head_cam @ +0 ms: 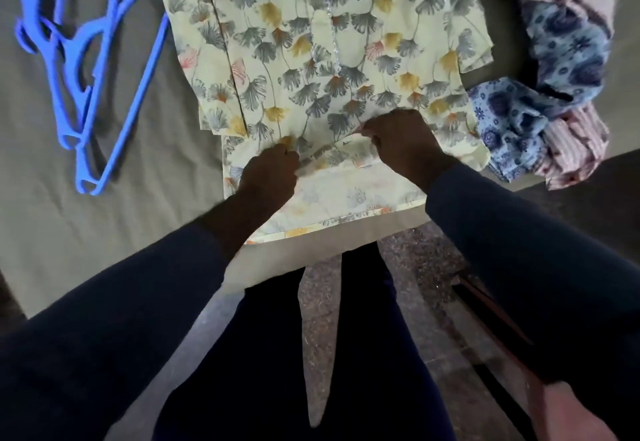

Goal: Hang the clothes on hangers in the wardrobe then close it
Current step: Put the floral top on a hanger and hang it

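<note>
While the blue plastic hangers (86, 30) lie tangled far left on the grey sheet (121, 215) (a bed, probably), the left hand (268, 172) has its fingers curled into the near hem of the pale yellow floral-print shirt (311, 42), which is spread flat mid-sheet. The right hand (403, 143) pinches the same hem, folded up. Far right: a crumpled pile of blue floral and pink striped clothes (561, 70).

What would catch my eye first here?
The pale floral-print garment spread out in the middle, with the left hand and right hand both gripping its near hem. Blue hangers lie to its left; crumpled blue and pink clothes sit to its right.
</note>
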Action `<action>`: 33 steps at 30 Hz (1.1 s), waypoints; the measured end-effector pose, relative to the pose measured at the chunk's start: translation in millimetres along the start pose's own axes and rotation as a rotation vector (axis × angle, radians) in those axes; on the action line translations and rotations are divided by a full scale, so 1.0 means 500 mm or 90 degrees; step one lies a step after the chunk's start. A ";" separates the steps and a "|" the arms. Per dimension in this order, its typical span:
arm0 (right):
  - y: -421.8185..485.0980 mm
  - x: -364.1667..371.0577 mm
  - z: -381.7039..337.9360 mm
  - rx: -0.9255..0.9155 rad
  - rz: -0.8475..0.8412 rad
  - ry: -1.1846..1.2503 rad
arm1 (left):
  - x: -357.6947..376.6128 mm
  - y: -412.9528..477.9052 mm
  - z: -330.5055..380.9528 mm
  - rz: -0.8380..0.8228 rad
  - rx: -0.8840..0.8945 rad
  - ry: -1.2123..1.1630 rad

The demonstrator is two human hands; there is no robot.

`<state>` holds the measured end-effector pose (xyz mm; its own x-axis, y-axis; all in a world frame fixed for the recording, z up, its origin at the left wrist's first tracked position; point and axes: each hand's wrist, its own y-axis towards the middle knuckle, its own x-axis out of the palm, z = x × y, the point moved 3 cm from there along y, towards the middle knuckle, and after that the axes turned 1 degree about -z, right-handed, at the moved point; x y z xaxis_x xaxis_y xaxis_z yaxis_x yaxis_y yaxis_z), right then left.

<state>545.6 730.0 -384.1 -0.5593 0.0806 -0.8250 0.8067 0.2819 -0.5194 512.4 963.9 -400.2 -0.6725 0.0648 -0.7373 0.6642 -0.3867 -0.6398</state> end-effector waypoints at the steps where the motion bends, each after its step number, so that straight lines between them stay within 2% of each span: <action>1: -0.001 0.002 0.004 0.003 0.008 0.033 | 0.005 0.005 -0.003 0.006 -0.007 -0.003; 3: -0.018 0.008 0.015 0.022 0.015 0.079 | -0.005 0.001 -0.007 0.036 -0.022 -0.060; 5: -0.044 0.017 0.028 0.029 -0.035 0.116 | -0.016 -0.014 -0.002 0.014 -0.018 -0.139; 7: -0.078 0.029 0.038 0.020 -0.157 0.192 | -0.018 -0.039 0.011 -0.128 0.018 -0.174; 10: -0.142 0.047 0.030 -0.028 -0.394 0.243 | -0.014 -0.075 0.042 -0.344 0.040 -0.129; 12: -0.156 0.055 0.023 -0.077 -0.489 0.186 | -0.023 -0.073 0.058 -0.394 0.022 -0.121; 13: -0.149 0.056 0.019 -0.097 -0.495 0.161 | -0.034 -0.066 0.064 -0.366 0.006 -0.145; 15: -0.107 0.032 0.012 -0.106 -0.398 0.143 | -0.061 -0.038 0.063 -0.180 -0.059 -0.235; 17: -0.049 -0.013 0.013 -0.041 -0.191 0.202 | -0.094 -0.009 0.055 0.081 -0.151 -0.326; 18: -0.019 -0.039 0.012 0.006 -0.091 0.236 | -0.104 0.005 0.048 0.171 -0.188 -0.341; 19: 0.012 -0.058 0.014 0.037 -0.016 0.257 | -0.105 0.021 0.041 0.207 -0.222 -0.333; 20: 0.044 -0.073 0.015 0.056 0.030 0.263 | -0.099 0.036 0.032 0.200 -0.255 -0.315; 22: 0.101 -0.076 0.019 0.087 0.032 0.211 | -0.080 0.060 0.008 0.143 -0.301 -0.271; 26: 0.146 -0.044 0.021 0.046 0.012 0.122 | -0.068 0.069 -0.022 0.153 -0.284 -0.315; 30: 0.117 -0.053 0.028 0.061 0.022 0.194 | -0.079 0.044 -0.021 0.157 -0.273 -0.323; 31: 0.107 -0.055 0.032 0.067 0.002 0.178 | -0.080 0.033 -0.024 0.145 -0.272 -0.310; 33: 0.075 -0.047 0.037 0.057 -0.106 0.092 | -0.067 0.006 -0.024 0.065 -0.254 -0.251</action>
<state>592.3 721.1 -388.0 -0.7027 0.1780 -0.6889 0.7108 0.2174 -0.6689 540.7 971.5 -380.2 -0.6189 -0.3323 -0.7117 0.7525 0.0089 -0.6586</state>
